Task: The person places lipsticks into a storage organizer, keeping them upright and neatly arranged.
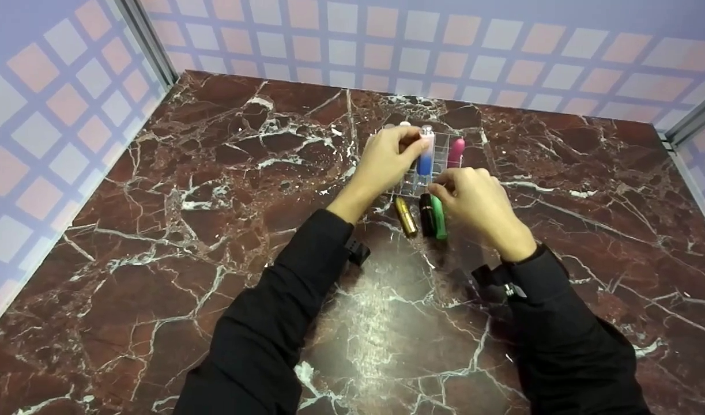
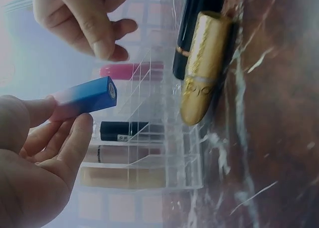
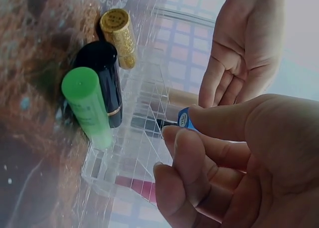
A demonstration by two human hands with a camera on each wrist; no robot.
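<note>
My left hand (image 1: 389, 153) pinches a lipstick tube (image 2: 94, 97), blue at one end and fading to pale pink, between thumb and fingers. It is held up over a clear divided lipstick organizer (image 2: 185, 177). Beside it, my right hand (image 1: 473, 196) hovers with loosely bent fingers and nothing held; in the left wrist view a gap separates it from the tube. A pink lipstick (image 1: 456, 151) stands in the organizer, along with a black tube (image 2: 122, 130), a greyish-pink tube (image 2: 117, 153) and a beige tube (image 2: 119, 177).
In front of the organizer, on the dark red marbled table (image 1: 173, 271), lie a gold lipstick (image 1: 406, 217), a black lipstick (image 1: 426, 213) and a green tube (image 1: 438, 218). Checkered panels (image 1: 404, 46) border the table at the back and sides.
</note>
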